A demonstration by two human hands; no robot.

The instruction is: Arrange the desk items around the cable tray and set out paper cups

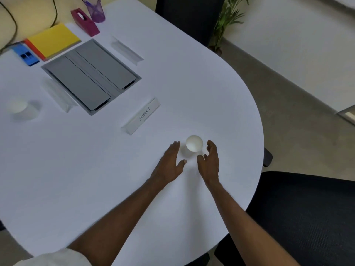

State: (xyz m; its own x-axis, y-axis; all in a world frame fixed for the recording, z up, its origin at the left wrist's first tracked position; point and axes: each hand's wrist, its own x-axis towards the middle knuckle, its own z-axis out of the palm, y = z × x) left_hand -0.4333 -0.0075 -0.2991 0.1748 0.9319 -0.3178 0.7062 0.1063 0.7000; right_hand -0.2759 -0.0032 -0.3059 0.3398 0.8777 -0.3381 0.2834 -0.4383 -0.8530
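A white paper cup stands on the white table near its right edge. My left hand is just left of the cup and my right hand just right of it. Both hands have fingers spread and neither touches the cup. A second white paper cup stands at the far left. The grey cable tray is set into the table, with name plates around it: one reading ELEPHANT in front, a clear one behind, another on its left.
At the back left lie a yellow and orange notepad, a blue stapler, a magenta tape dispenser and a purple mesh pen holder. Black chairs stand at the right and the far side. A potted plant stands beyond.
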